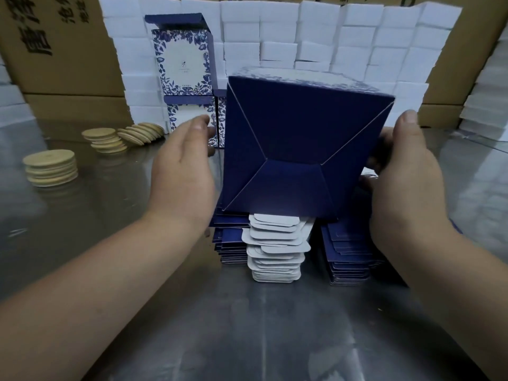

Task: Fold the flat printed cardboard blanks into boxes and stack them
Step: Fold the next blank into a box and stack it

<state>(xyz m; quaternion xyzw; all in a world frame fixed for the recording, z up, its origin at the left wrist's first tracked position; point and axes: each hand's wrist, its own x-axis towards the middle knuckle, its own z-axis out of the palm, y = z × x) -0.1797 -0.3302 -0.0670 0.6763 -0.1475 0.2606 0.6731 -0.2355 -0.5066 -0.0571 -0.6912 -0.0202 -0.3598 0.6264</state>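
Box [297,149] between left hand [181,171] and right hand [406,174], right fingers [409,127] on its edge

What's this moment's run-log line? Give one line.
right hand: grips folded box, bottom flaps closed | left hand: flat beside it | flat blanks: stacked beneath | finished boxes: stacked behind-left

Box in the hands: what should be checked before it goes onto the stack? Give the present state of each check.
1. Box bottom flaps locked: ok, the seams meet closed.
2. Right hand grip: ok, thumb and fingers hold the right wall.
3. Left hand contact: cannot tell; it lies with straight fingers beside the left wall.
4. Lid end closed: cannot tell, it faces away.
5. Stack at back left: ok, it stands upright, with the top lid flap raised.
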